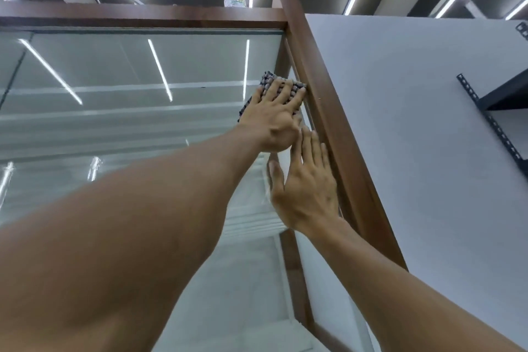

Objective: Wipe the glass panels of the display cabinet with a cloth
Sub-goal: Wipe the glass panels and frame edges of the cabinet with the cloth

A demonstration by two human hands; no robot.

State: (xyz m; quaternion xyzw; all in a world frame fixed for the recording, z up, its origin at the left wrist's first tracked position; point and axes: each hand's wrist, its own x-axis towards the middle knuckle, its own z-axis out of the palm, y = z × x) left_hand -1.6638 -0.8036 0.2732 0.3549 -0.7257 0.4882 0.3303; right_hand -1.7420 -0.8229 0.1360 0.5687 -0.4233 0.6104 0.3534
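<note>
While your left hand (275,116) presses a folded, dark checked woven cloth (268,79) flat under straight, spread fingers, the cloth sits just above the frame's centre. It lies near the upper right corner of the clear, reflective glass panel (128,128), its right edge against the brown wooden cabinet post (328,117). From that grip the pane stretches left and down; the post runs diagonally toward lower right. Your right hand (307,191), fingers straight and close together, rests flat just below, holding nothing.
</note>
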